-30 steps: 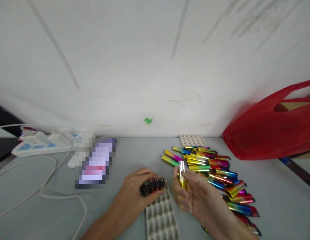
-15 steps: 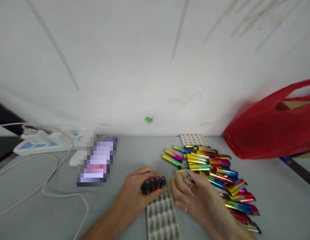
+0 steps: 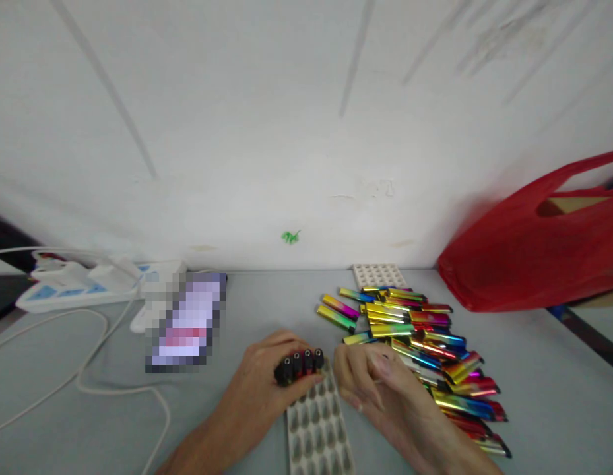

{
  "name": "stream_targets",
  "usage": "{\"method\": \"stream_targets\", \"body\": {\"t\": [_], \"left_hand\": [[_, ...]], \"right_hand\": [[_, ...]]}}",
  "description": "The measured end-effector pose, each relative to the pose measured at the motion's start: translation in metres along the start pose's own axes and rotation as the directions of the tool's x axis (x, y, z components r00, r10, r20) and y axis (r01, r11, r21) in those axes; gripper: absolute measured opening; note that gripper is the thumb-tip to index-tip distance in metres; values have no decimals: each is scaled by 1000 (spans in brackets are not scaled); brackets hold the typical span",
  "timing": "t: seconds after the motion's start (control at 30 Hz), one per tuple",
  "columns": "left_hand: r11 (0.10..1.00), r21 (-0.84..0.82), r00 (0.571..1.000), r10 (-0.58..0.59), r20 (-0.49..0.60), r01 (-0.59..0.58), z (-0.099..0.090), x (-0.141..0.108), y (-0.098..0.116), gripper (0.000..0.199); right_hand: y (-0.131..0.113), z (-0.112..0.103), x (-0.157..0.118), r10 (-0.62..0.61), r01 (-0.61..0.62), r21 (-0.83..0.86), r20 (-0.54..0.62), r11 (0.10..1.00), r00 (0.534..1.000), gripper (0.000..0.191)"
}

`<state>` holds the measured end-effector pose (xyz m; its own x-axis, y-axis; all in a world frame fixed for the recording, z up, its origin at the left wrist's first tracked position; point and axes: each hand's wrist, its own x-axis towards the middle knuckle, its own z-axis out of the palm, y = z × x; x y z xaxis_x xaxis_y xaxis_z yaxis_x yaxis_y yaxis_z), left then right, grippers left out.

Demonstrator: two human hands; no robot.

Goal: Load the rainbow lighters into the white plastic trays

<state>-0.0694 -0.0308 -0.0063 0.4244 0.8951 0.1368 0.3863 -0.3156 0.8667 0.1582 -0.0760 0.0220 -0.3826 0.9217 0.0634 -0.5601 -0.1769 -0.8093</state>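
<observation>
A white wall (image 3: 237, 145) stands at 12 o'clock behind a grey table (image 3: 259, 303). At 4 o'clock metallic tubes (image 3: 392, 315) sprawl loosely; a forearm's knock could scatter them. The pitted tray (image 3: 320, 425) lies at 6 o'clock. At 5 o'clock the right hand (image 3: 378, 382) has curled fingers, contents impossible to tell. The left hand (image 3: 266, 369), at the tray's far end, is closed round black-ended pieces (image 3: 302, 363); uneven squeezing could spill them.
</observation>
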Motion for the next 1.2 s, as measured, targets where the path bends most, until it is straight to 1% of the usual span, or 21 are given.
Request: {"method": "stream_targets", "body": {"t": [0.13,0.27,0.33,0.4,0.5,0.63,0.83,1.0,1.1,1.2], "left_hand": [[1000,10,1000,-14,8,14,0,1,1,10],[1000,16,1000,-2,10,2,0,1,2,10],[1000,13,1000,-1,8,1,0,0,2,8],[1000,7,1000,-3,10,3,-1,0,1,8],[1000,-1,1000,-8,10,8,-1,0,0,8],[1000,-2,1000,-19,14,19,-1,1,1,8],[999,-3,999,-34,19,34,-1,0,2,4],[1000,-4,1000,-21,13,21,-1,0,2,5],[1000,-7,1000,-21,18,21,-2,1,2,4],[1000,6,999,-25,25,25,-2,1,3,4]], "right_hand": [[1,1,-1,-9,9,7,31,1000,999,61],[2,3,-4,35,-36,55,12,998,999,67],[2,3,-5,59,-60,45,15,997,998,70],[1,3,-5,55,-55,27,19,998,998,71],[1,3,-6,28,-28,28,11,999,1000,66],[3,3,-7,60,-59,48,-15,997,998,56],[4,4,-4,42,-39,59,-46,997,998,62],[4,4,-4,84,-83,13,-89,996,992,61],[7,2,-3,47,-47,3,-120,999,992,53],[8,0,-2,20,-20,4,-180,1000,984,46]]}}
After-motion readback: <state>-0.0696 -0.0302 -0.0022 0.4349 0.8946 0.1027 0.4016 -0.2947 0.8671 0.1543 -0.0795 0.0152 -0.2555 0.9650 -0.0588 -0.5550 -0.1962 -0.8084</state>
